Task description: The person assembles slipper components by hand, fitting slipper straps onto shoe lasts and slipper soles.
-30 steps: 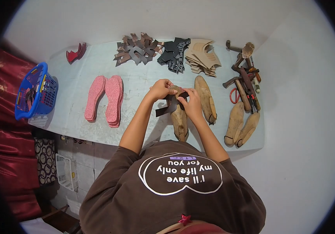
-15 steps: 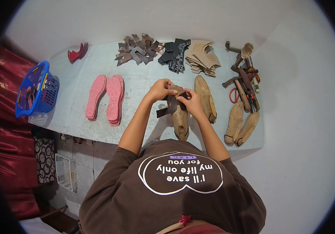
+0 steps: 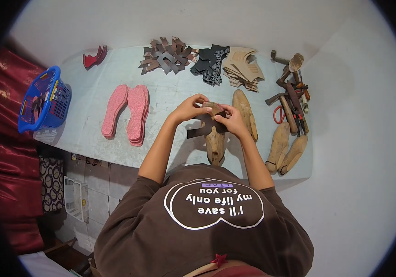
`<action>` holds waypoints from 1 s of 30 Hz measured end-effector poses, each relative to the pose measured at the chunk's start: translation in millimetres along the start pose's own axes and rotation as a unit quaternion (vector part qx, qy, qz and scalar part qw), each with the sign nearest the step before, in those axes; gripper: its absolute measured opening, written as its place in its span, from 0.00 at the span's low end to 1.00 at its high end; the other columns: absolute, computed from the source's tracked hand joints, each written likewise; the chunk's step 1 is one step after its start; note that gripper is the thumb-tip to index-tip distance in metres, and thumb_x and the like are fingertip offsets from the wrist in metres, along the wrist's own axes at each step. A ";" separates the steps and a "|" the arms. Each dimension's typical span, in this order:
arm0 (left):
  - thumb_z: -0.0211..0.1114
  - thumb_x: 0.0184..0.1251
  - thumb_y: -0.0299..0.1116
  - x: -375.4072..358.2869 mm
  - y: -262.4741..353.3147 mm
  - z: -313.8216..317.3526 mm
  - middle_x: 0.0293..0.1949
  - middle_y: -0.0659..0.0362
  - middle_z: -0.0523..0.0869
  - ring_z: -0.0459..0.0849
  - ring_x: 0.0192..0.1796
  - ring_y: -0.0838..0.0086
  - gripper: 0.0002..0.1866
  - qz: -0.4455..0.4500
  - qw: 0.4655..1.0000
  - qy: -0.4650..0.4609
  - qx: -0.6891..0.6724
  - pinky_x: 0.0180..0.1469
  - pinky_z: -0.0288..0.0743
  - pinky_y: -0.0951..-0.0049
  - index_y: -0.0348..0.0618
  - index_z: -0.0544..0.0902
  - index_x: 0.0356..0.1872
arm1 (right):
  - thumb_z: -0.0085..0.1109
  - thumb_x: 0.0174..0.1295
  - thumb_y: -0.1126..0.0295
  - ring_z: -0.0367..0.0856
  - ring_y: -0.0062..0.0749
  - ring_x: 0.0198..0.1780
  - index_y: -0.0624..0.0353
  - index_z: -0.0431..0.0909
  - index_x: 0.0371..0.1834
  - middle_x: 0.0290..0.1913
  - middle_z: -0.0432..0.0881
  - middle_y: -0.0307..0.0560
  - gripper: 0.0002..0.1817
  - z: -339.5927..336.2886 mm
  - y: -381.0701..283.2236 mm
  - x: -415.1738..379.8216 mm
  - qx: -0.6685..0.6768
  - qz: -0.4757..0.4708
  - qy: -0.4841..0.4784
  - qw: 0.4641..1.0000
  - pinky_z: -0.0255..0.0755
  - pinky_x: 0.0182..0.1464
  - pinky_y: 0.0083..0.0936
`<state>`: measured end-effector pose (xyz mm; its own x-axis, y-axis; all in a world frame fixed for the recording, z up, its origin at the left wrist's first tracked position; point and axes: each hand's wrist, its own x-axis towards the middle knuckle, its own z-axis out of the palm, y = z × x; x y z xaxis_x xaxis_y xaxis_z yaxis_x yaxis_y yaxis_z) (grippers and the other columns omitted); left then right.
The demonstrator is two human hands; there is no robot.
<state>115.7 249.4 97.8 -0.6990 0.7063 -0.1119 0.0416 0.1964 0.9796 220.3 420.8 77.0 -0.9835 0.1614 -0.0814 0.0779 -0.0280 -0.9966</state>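
Observation:
A wooden shoe last [image 3: 214,144] stands near the table's front edge, its far end between my two hands. A dark brown cut piece [image 3: 200,132] lies across the last, with one strip sticking out to the left. My left hand [image 3: 191,109] has its fingers closed on the piece at the last's far left side. My right hand [image 3: 231,118] pinches the same piece on the right side. Just right of my right hand lies another pair of wooden lasts [image 3: 244,111].
Pink insoles [image 3: 137,113] lie left. Brown pieces [image 3: 166,56], black pieces [image 3: 208,64] and beige pieces [image 3: 243,67] line the back, with red pieces [image 3: 95,58] far left. Tools [image 3: 292,99] and lasts [image 3: 278,145] lie right. A blue basket [image 3: 45,104] stands at the left edge.
The brown piece sits flatter and farther across the last, covering more of its middle. Both hands have shifted slightly, still at the far end. The view has tilted a little.

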 end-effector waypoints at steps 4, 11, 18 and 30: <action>0.65 0.57 0.39 -14.8 -24.6 -13.9 0.34 0.59 0.81 0.81 0.36 0.75 0.15 -0.059 0.994 -0.038 -0.078 0.42 0.72 0.76 0.38 0.75 0.37 | 0.66 0.47 0.73 0.78 0.25 0.42 0.68 0.70 0.50 0.42 0.78 0.47 0.25 -8.3 2.2 -3.2 0.018 -0.001 0.010 1.000 0.71 0.45 0.20; 0.54 0.66 0.32 -29.2 -45.2 4.3 0.33 0.60 0.79 0.81 0.45 0.71 0.07 -0.030 0.963 0.001 -0.268 0.48 0.74 0.75 0.42 0.69 0.30 | 0.67 0.48 0.71 0.77 0.21 0.42 0.67 0.68 0.53 0.44 0.78 0.43 0.28 -19.1 8.1 -5.4 0.034 0.008 0.013 0.999 0.70 0.45 0.16; 0.54 0.66 0.33 -16.5 -74.2 26.3 0.33 0.61 0.79 0.80 0.37 0.76 0.06 -0.008 0.935 0.020 -0.354 0.46 0.73 0.74 0.45 0.68 0.31 | 0.69 0.45 0.73 0.77 0.25 0.43 0.67 0.67 0.52 0.44 0.78 0.47 0.30 -20.2 11.2 -6.7 0.097 0.025 -0.011 0.995 0.72 0.46 0.20; 0.60 0.61 0.36 -5.8 -59.7 21.6 0.31 0.67 0.79 0.76 0.32 0.82 0.06 -0.161 0.915 -0.094 -0.357 0.36 0.72 0.79 0.51 0.74 0.36 | 0.70 0.45 0.70 0.76 0.23 0.45 0.66 0.67 0.53 0.45 0.78 0.45 0.32 -13.9 0.0 -12.2 0.116 0.015 -0.028 0.993 0.70 0.48 0.18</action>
<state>132.6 248.2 36.4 -0.4546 0.8082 -0.3743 -0.6692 -0.0326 0.7424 234.6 432.5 77.8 -0.9895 0.1014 -0.1029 0.0736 -0.2594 -0.9630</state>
